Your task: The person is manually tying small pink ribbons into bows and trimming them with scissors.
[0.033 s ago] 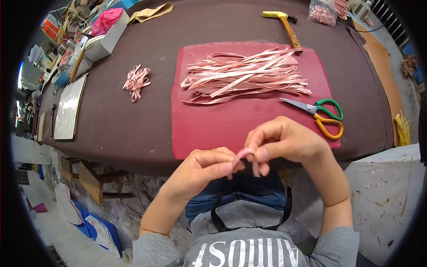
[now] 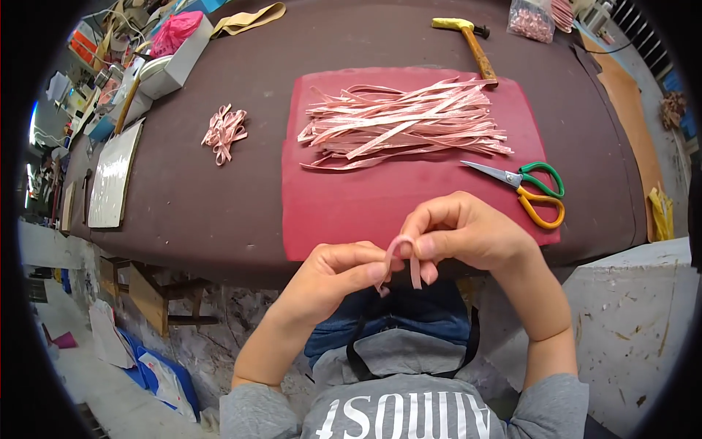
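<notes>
Just off the table's front edge, my two hands hold one narrow pink strip (image 2: 397, 243), bent into an arch. My left hand (image 2: 340, 272) pinches its left side between thumb and fingers. My right hand (image 2: 468, 235) pinches the other side near the bend, and a short end hangs below those fingers. Beyond my hands, a thick bundle of long pink strips (image 2: 402, 124) lies on a red sheet (image 2: 344, 216). Scissors (image 2: 518, 178) with one green and one orange handle rest at the sheet's right, blades pointing left.
Left of the sheet, a small heap of looped pink strips (image 2: 224, 134) lies on the brown table (image 2: 205, 197). A hammer (image 2: 479, 57) touches the sheet's far edge. Farther back are a bag of pink pieces (image 2: 530, 22) and a tan strap (image 2: 252, 20). A pale panel (image 2: 115, 175) sits far left.
The strip's arch has become taller and narrower, and more of its right end hangs down. My right hand has shifted slightly left. The things on the table have not moved.
</notes>
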Tool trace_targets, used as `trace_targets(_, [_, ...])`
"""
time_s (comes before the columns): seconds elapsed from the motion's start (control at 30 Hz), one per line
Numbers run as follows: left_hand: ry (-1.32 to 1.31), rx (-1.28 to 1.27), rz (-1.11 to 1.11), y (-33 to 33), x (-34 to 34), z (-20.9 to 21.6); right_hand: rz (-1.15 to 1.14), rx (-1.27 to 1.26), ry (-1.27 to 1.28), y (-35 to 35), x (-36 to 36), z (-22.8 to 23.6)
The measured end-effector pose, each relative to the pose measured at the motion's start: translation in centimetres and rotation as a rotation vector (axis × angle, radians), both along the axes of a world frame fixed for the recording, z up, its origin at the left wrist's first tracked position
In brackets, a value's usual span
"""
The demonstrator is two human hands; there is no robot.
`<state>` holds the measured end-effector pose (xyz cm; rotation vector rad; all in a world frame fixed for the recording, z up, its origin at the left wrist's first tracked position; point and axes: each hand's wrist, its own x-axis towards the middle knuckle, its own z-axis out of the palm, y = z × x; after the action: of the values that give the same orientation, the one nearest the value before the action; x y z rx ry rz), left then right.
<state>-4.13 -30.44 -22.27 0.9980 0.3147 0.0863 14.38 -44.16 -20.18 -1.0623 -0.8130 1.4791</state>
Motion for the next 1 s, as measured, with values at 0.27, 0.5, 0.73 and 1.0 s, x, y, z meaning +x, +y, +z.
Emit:
trace_targets(0.27, [0.105, 0.235, 0.211, -0.8, 0.6, -0.7, -0.345, -0.157, 0.229, -0.7, -3.8, -0.9])
trace_targets(0.5, [0.112, 0.249, 0.214, -0.9, 1.0, -0.4, -0.6, -0.075, 0.095, -1.1, -5.9, -1.6])
trace_targets(0.73, [0.109, 0.245, 0.253, -1.4, 1.0, -0.4, -0.743, -0.055, -0.219, -1.0, -7.3, -2.5])
trace_targets(1.0, [0.055, 0.242, 0.299, -1.6, 1.4, 0.1, -0.802, -0.042, -0.264, -0.5, -7.5, -2.4])
